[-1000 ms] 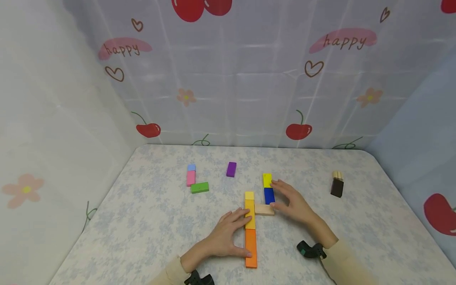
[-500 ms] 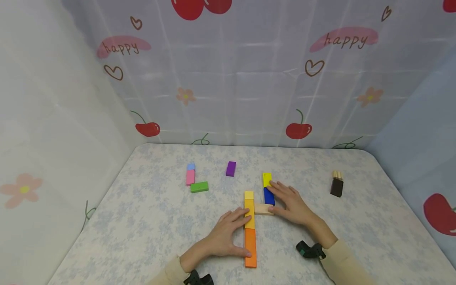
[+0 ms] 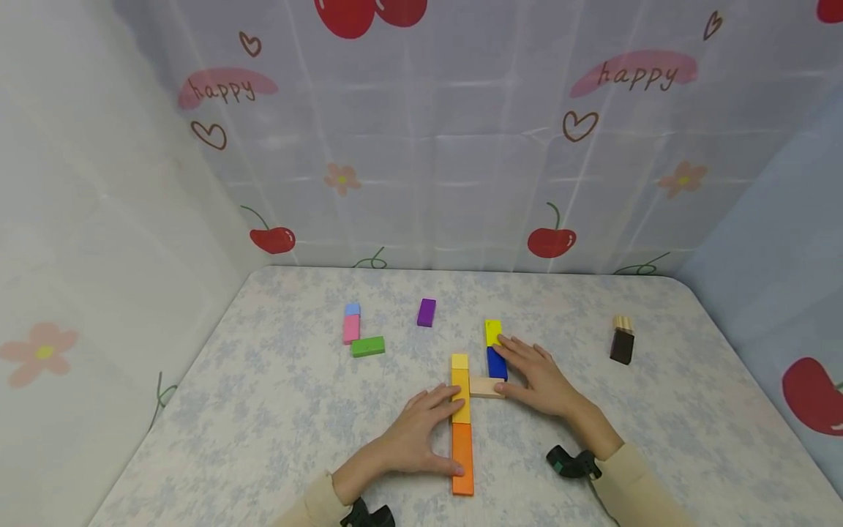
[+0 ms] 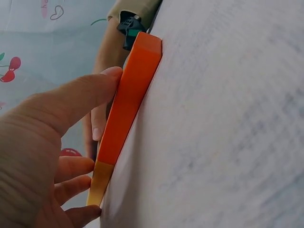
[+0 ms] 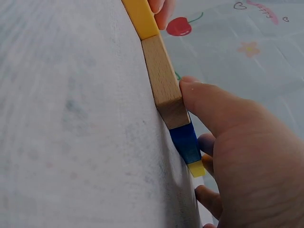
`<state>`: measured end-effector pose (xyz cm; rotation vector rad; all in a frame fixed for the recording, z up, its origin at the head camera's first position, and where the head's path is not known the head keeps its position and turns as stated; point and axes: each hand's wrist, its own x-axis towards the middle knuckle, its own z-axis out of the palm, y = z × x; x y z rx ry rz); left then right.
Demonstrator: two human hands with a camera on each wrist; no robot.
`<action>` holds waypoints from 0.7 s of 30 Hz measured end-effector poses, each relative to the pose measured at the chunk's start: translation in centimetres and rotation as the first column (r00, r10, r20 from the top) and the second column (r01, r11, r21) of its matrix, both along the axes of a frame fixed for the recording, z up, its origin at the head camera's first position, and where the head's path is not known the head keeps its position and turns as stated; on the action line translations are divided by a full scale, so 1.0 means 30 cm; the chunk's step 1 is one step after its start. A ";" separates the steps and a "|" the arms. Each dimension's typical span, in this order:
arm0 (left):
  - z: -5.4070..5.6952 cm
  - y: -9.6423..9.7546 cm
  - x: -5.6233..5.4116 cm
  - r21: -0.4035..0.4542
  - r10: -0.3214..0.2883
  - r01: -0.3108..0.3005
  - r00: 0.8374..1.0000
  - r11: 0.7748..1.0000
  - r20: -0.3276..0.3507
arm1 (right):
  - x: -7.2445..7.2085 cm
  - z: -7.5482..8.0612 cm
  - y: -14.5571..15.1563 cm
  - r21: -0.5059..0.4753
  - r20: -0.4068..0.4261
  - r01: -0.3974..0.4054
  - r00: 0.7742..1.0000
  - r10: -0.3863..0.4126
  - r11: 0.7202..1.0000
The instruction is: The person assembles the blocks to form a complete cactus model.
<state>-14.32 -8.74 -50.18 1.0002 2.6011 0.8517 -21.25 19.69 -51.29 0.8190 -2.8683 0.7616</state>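
Note:
In the head view, my left hand (image 3: 411, 439) rests on a column of blocks, fingers spread. Its fingertips touch the yellow block (image 3: 463, 413) and its thumb the orange block (image 3: 463, 443) below, which lies end to end with it. A small light-yellow block (image 3: 459, 361) tops the column. A plain wooden block (image 3: 484, 387) juts from the column's right side. My right hand (image 3: 543, 380) has its thumb on that block's right end, plainer in the right wrist view. The fingers lie at the blue block (image 3: 496, 364) and the bright yellow block (image 3: 492, 331) beyond it.
Farther back lie a purple block (image 3: 426, 312), a green block (image 3: 369, 347), a pink block (image 3: 352, 329) and a light-blue block (image 3: 353, 309). At the right lies a dark brown block (image 3: 622, 347) with a ribbed cream piece (image 3: 623, 322) behind it. Printed curtains edge the table.
My right hand has shifted slightly left and down, bringing its thumb onto the wooden block and its fingers against the blue and yellow blocks. The left hand has stayed in place.

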 end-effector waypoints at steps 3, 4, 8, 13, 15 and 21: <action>0.016 0.001 -0.004 0.010 0.003 -0.004 1.000 1.000 0.021 | 0.000 0.002 0.001 0.000 0.000 -0.003 1.000 0.003 1.000; 0.022 0.000 -0.007 0.018 0.006 -0.007 1.000 1.000 0.025 | 0.000 0.002 0.002 0.002 0.002 -0.004 1.000 0.004 1.000; 0.059 -0.011 -0.037 0.078 0.065 -0.067 0.998 0.995 0.023 | -0.002 0.002 0.003 0.007 0.006 -0.005 1.000 0.005 1.000; 0.110 -0.041 -0.148 0.215 0.221 -0.212 0.975 0.953 -0.021 | -0.002 0.006 0.006 -0.009 0.000 -0.011 1.000 0.011 1.000; 0.124 -0.057 -0.210 0.278 0.291 -0.273 0.956 0.921 -0.025 | -0.003 0.007 0.008 -0.019 -0.003 -0.022 1.000 0.022 1.000; 0.144 -0.087 -0.378 0.398 0.411 -0.435 0.899 0.808 0.149 | -0.001 0.007 0.009 -0.023 -0.008 -0.043 0.999 0.043 0.999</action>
